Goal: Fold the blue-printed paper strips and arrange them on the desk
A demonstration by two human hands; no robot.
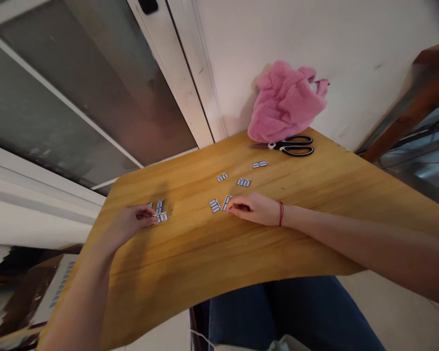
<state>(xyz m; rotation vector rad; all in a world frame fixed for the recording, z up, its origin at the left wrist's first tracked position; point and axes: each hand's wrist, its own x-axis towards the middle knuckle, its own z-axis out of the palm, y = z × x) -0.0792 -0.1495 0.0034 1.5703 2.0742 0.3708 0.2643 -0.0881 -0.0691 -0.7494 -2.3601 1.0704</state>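
Observation:
Small flat pieces, white with blue bar-like markings, lie on the wooden table [190, 243]; they look like paper cutouts. My left hand [131, 223] is closed at the table's left side, with thumb and fingers pinching a blue-and-white piece [163, 217]. Beside those fingers is another piece [160, 205], partly overlapped. Near the middle, my right hand [258, 208] has its fingers pinched at the edge of a piece [226, 202], which they partly cover. Just left of it rests a separate piece [214, 205]. Farther back are three more pieces [243, 183].
Black-handled scissors [296, 146] lie at the back of the table, by a bunched pink fluffy cloth [285, 105] against the white wall. A framed glass door [106, 73] borders the left. Below the left edge stands an open cardboard box [40, 292].

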